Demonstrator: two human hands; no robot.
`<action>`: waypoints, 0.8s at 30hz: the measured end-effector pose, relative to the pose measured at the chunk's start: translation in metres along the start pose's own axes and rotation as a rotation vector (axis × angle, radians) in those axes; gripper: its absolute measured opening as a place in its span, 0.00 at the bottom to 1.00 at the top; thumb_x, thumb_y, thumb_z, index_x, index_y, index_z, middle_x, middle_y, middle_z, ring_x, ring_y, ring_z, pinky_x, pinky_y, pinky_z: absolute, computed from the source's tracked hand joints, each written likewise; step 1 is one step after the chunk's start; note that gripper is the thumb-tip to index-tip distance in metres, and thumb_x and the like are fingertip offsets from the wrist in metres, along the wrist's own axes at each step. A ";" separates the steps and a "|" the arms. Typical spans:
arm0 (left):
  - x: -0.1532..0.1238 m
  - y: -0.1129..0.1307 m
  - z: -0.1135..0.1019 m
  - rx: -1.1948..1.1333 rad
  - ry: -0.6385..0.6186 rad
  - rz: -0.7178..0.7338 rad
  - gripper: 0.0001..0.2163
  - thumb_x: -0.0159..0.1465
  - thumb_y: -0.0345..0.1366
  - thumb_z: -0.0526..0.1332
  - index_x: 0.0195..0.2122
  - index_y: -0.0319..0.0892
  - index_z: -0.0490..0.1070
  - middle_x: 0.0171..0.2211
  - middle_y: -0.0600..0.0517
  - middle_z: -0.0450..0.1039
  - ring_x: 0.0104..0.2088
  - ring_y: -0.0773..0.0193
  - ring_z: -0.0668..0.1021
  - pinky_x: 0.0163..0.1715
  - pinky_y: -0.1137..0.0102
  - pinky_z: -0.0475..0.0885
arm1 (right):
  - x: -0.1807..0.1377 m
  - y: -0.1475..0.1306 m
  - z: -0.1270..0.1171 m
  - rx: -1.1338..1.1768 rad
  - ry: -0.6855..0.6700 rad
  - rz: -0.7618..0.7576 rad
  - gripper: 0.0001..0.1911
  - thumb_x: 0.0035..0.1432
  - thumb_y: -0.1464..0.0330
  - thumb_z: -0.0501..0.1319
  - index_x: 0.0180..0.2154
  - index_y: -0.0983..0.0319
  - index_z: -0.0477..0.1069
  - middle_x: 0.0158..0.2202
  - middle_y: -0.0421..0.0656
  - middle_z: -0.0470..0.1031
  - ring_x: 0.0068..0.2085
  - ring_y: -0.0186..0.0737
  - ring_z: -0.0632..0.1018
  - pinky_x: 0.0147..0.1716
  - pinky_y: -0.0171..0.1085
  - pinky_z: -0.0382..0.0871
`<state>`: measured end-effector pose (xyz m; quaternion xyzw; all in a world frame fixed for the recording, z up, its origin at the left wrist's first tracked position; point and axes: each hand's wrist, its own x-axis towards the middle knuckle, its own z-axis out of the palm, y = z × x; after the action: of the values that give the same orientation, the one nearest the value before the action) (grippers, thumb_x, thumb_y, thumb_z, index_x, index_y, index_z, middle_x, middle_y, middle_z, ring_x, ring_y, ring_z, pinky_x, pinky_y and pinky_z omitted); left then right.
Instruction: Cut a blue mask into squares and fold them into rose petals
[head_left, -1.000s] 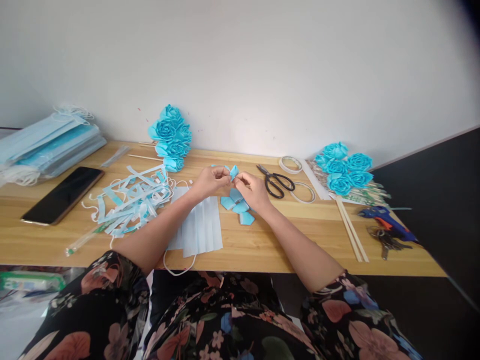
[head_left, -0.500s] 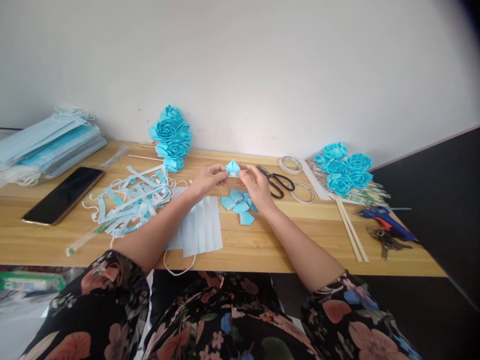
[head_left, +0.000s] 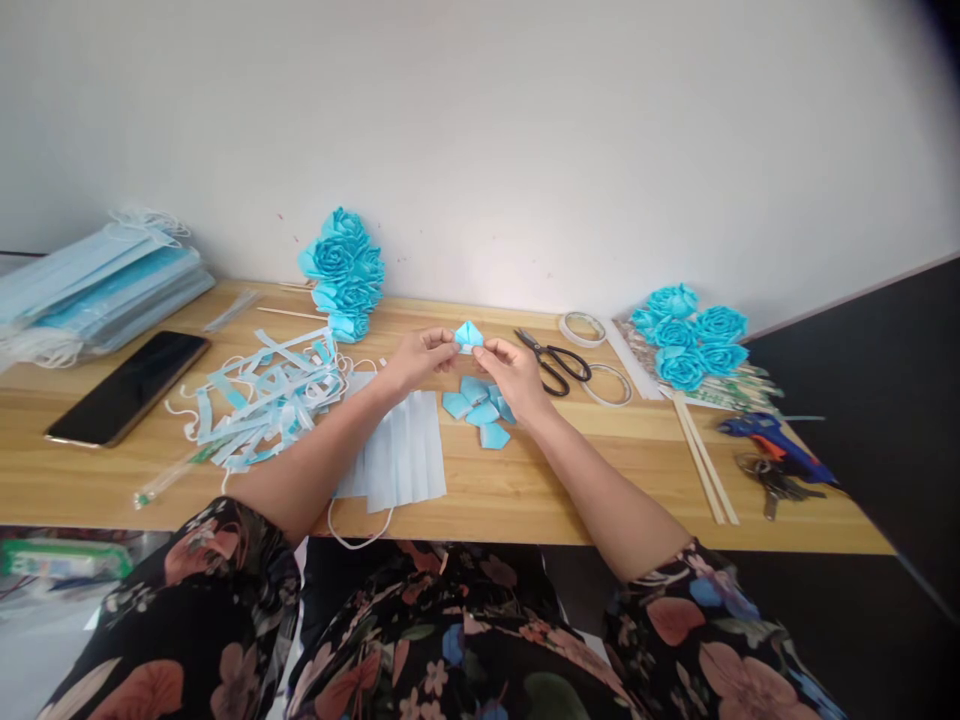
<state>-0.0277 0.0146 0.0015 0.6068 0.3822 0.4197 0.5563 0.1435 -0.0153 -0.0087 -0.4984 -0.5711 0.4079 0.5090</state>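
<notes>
Between my two hands a small folded blue petal (head_left: 469,335), pointed at the top, is held above the table. My left hand (head_left: 421,360) pinches its left edge. My right hand (head_left: 514,374) pinches the lower right corner, thumb toward me. Just below lie several folded blue petals (head_left: 480,402) in a loose group. Under my left forearm, pleated face masks (head_left: 405,450) lie flat, one ear loop hanging over the table's front edge. Black-handled scissors (head_left: 555,360) rest to the right of my right hand.
Blue flowers (head_left: 345,265) stand at the back; more blue flowers (head_left: 686,335) lie right. Mask trimmings (head_left: 270,395), a phone (head_left: 127,390) and a mask stack (head_left: 97,290) are left. Tape rolls (head_left: 581,329), wooden sticks (head_left: 705,460), a glue gun (head_left: 776,440) and keys (head_left: 776,485) are right.
The folded petal and both hands have shifted very slightly to the right. My right fingers sit a little lower on the petal. The things on the table stay put.
</notes>
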 end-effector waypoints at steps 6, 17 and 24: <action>0.000 0.000 0.000 0.012 0.022 -0.005 0.08 0.55 0.38 0.63 0.25 0.39 0.67 0.21 0.54 0.70 0.23 0.71 0.69 0.27 0.73 0.64 | 0.000 -0.001 0.000 0.015 -0.003 0.015 0.14 0.51 0.56 0.64 0.27 0.60 0.71 0.25 0.38 0.70 0.29 0.35 0.70 0.33 0.35 0.67; 0.000 0.000 0.003 0.084 0.107 0.071 0.07 0.58 0.38 0.61 0.28 0.40 0.68 0.21 0.56 0.70 0.23 0.70 0.70 0.28 0.73 0.66 | 0.001 0.003 -0.001 -0.081 0.035 -0.047 0.13 0.54 0.57 0.62 0.26 0.60 0.70 0.22 0.36 0.66 0.26 0.34 0.67 0.29 0.34 0.64; 0.000 -0.003 0.004 0.166 0.175 0.158 0.10 0.59 0.41 0.61 0.27 0.40 0.68 0.21 0.55 0.70 0.23 0.70 0.70 0.27 0.73 0.65 | 0.001 0.002 -0.001 -0.171 0.076 -0.073 0.12 0.54 0.58 0.61 0.27 0.60 0.69 0.23 0.37 0.68 0.26 0.34 0.67 0.29 0.34 0.62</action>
<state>-0.0240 0.0140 -0.0020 0.6400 0.4135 0.4804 0.4343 0.1449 -0.0145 -0.0104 -0.5339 -0.6020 0.3198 0.5003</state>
